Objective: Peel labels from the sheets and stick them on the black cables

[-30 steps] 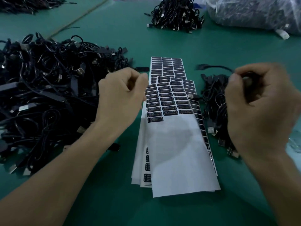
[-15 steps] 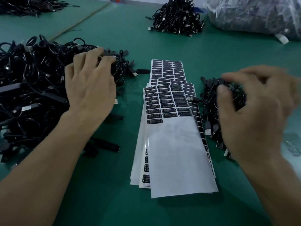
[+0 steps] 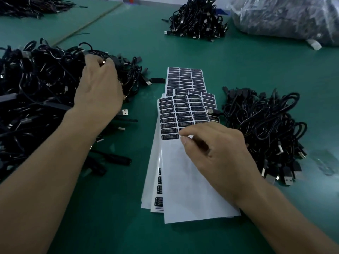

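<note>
Under curled fingers, the left hand [image 3: 99, 87] gripped tangled black cables [image 3: 36, 85]; the right hand [image 3: 218, 154] pinched the glossy white label sheet [image 3: 183, 191].

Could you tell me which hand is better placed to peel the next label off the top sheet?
The right hand: its thumb and forefinger sit at the lowest labels on the top sheet. The left hand is off in the cable pile, fingers curled among cables.
</note>
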Demonstrator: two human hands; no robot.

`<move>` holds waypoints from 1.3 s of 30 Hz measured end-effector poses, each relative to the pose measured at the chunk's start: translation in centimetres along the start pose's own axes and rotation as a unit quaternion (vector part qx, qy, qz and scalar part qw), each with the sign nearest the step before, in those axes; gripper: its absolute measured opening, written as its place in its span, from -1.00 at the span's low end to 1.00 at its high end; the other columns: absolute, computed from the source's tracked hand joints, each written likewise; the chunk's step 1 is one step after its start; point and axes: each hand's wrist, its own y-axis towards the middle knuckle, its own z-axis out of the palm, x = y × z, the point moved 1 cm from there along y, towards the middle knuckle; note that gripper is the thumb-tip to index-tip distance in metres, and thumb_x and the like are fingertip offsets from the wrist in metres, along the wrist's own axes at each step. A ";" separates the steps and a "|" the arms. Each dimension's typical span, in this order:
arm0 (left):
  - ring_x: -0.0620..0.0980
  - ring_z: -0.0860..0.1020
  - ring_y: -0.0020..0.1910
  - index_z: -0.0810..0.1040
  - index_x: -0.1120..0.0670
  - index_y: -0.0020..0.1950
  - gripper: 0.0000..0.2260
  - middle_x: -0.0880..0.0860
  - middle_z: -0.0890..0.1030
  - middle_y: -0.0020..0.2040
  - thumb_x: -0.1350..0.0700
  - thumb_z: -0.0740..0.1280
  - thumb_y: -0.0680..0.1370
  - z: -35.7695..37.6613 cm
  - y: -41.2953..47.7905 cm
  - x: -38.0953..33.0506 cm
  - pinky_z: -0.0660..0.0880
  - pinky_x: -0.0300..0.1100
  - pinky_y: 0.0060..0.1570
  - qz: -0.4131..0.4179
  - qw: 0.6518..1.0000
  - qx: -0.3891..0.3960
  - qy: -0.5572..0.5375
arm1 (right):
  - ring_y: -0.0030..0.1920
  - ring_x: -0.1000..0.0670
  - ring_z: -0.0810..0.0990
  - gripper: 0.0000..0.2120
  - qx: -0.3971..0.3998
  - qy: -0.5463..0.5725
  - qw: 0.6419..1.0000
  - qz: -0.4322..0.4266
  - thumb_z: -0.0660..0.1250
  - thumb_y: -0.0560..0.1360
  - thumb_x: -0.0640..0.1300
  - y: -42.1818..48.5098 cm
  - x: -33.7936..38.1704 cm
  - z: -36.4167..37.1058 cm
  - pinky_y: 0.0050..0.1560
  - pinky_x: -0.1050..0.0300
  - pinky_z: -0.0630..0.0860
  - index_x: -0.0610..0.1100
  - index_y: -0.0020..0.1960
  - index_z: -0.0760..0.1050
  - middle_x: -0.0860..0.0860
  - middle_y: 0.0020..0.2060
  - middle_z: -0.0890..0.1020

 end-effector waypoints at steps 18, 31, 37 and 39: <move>0.13 0.54 -0.33 0.71 0.05 0.18 -0.81 0.10 0.65 -0.28 0.03 0.37 0.64 -1.8 -3.1 -5.0 0.40 -0.08 -0.30 0.416 0.845 -0.336 -0.019 | -0.28 0.19 0.51 -0.63 -0.042 0.053 0.997 0.048 0.29 0.59 0.05 0.2 -0.5 0.0 -0.24 0.42 0.38 0.00 0.37 0.44 0.26 -0.33 0.50; -0.01 0.49 -0.20 0.62 0.27 0.03 -0.58 0.12 0.56 -0.24 -0.02 0.12 0.72 1.5 -5.3 -4.5 0.40 -0.15 -0.17 0.246 0.927 0.067 -0.277 | 0.54 -0.03 0.01 -0.13 0.147 -0.166 0.954 0.203 -0.04 0.43 0.50 0.3 0.6 -0.5 0.52 -0.04 0.08 0.04 0.60 -0.01 -0.01 0.56 0.17; -0.16 0.61 -0.31 0.60 -0.02 -0.07 -0.94 -0.06 0.63 -0.29 0.06 0.39 0.60 2.3 -5.5 -4.2 0.54 -0.26 -0.23 0.143 0.904 0.115 -0.385 | 0.50 0.10 -0.01 -0.16 0.151 -0.121 0.960 0.204 0.06 0.45 0.47 0.3 0.4 -0.7 0.44 -0.03 0.19 0.11 0.60 -0.04 0.06 0.50 0.26; -0.16 0.63 -0.36 0.56 -0.05 -0.08 -0.92 -0.08 0.65 -0.29 0.08 0.37 0.61 2.3 -5.9 -4.4 0.54 -0.32 -0.29 0.138 0.896 0.107 -0.408 | 0.45 0.17 0.02 -0.21 0.126 -0.081 0.971 0.188 0.20 0.48 0.38 0.2 0.1 -0.7 0.38 0.04 0.19 0.11 0.59 0.05 0.10 0.46 0.31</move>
